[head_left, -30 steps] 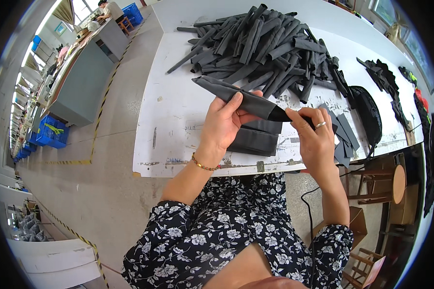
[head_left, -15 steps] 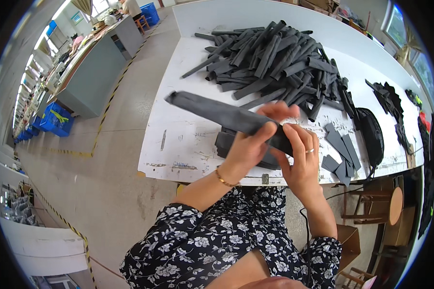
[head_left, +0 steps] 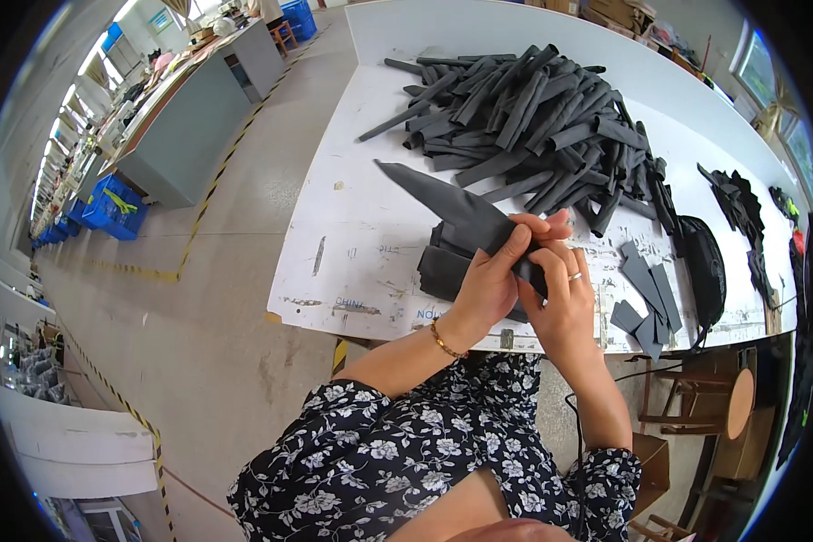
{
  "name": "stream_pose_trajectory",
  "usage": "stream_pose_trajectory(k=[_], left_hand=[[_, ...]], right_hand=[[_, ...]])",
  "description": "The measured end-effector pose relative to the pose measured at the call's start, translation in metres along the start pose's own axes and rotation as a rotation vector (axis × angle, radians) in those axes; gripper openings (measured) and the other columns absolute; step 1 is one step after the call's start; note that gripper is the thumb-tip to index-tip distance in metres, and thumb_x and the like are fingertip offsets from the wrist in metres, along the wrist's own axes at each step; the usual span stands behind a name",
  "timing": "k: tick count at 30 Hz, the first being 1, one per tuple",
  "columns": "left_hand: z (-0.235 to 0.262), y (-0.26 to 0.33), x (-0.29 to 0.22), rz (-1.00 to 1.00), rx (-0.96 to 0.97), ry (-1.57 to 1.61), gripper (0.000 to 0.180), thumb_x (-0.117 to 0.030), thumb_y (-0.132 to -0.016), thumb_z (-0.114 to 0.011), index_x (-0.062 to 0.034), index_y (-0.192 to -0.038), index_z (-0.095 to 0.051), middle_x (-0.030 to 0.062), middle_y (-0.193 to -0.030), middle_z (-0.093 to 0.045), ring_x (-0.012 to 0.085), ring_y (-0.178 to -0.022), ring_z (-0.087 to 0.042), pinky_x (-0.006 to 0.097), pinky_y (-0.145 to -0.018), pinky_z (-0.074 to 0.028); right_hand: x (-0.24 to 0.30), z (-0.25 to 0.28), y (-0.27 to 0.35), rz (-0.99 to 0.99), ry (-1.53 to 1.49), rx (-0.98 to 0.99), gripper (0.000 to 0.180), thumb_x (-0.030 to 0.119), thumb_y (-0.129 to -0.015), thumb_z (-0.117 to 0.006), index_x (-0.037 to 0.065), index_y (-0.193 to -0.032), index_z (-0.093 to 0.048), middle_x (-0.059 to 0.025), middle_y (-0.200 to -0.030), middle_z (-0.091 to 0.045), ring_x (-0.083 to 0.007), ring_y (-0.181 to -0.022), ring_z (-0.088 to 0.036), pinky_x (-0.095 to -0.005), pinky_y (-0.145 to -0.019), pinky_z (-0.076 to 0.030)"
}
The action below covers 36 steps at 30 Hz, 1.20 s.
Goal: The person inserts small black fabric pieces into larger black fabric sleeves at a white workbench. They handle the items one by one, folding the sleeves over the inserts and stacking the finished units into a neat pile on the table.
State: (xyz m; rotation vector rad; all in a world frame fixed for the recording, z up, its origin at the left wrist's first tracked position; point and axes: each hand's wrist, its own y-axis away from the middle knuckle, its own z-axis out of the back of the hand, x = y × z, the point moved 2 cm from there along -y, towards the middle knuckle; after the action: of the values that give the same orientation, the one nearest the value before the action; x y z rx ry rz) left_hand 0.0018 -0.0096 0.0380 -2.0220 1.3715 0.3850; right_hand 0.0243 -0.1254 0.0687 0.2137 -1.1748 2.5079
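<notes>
Grey fabric strip [head_left: 452,206]: held above the white table [head_left: 352,226], near end pinched between left hand [head_left: 490,282] and right hand [head_left: 562,298], far end pointing up-left. Folded grey pieces [head_left: 447,266] lie beneath; heap of grey strips [head_left: 533,113] behind.

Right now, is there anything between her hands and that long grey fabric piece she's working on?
No. Both the left hand and the right hand already grip the grey fabric piece at its near end; nothing sits between them.
</notes>
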Motion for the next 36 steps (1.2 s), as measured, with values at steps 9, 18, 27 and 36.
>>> stream_pose_trajectory(k=[9, 18, 27, 36], left_hand=[[0.007, -0.007, -0.004, -0.022, -0.029, 0.129, 0.028, -0.029, -0.106, -0.042, -0.0064, -0.117, -0.056, 0.0106, -0.109, -0.069, 0.0278, -0.137, -0.044, 0.047, -0.110, -0.040], [0.010, -0.010, -0.007, -0.030, -0.027, 0.183, 0.028, -0.033, -0.105, -0.043, -0.0092, -0.113, -0.055, 0.0075, -0.109, -0.069, 0.0275, -0.139, -0.040, 0.050, -0.111, -0.039], [0.007, 0.002, -0.007, -0.006, -0.100, 0.192, 0.031, -0.032, -0.103, -0.049, -0.0077, -0.123, -0.056, 0.0111, -0.115, -0.067, 0.0275, -0.134, -0.046, 0.048, -0.112, -0.039], [-0.008, 0.016, -0.014, -0.089, -0.081, 0.149, 0.031, -0.033, -0.102, -0.051, -0.0071, -0.118, -0.056, 0.0085, -0.100, -0.070, 0.0321, -0.117, -0.062, 0.050, -0.111, -0.040]], right_hand=[[0.008, -0.001, -0.016, 0.063, -0.008, 0.013, 0.043, -0.005, -0.069, -0.076, 0.001, -0.106, -0.055, -0.0176, -0.115, -0.058, -0.0376, -0.085, -0.056, -0.0446, -0.075, -0.049], [-0.009, 0.008, 0.012, 0.064, -0.022, 0.021, 0.028, -0.008, -0.075, -0.074, -0.001, -0.098, -0.059, -0.0172, -0.103, -0.058, -0.0344, -0.082, -0.062, -0.0427, -0.064, -0.052], [-0.005, 0.007, 0.014, 0.124, 0.003, 0.018, 0.027, -0.009, -0.073, -0.073, -0.003, -0.094, -0.058, -0.0154, -0.101, -0.058, -0.0313, -0.079, -0.061, -0.0403, -0.063, -0.051], [0.003, 0.020, 0.016, 0.244, -0.021, -0.045, 0.030, -0.011, -0.070, -0.074, -0.004, -0.093, -0.058, -0.0167, -0.099, -0.057, -0.0305, -0.071, -0.059, -0.0380, -0.055, -0.048]])
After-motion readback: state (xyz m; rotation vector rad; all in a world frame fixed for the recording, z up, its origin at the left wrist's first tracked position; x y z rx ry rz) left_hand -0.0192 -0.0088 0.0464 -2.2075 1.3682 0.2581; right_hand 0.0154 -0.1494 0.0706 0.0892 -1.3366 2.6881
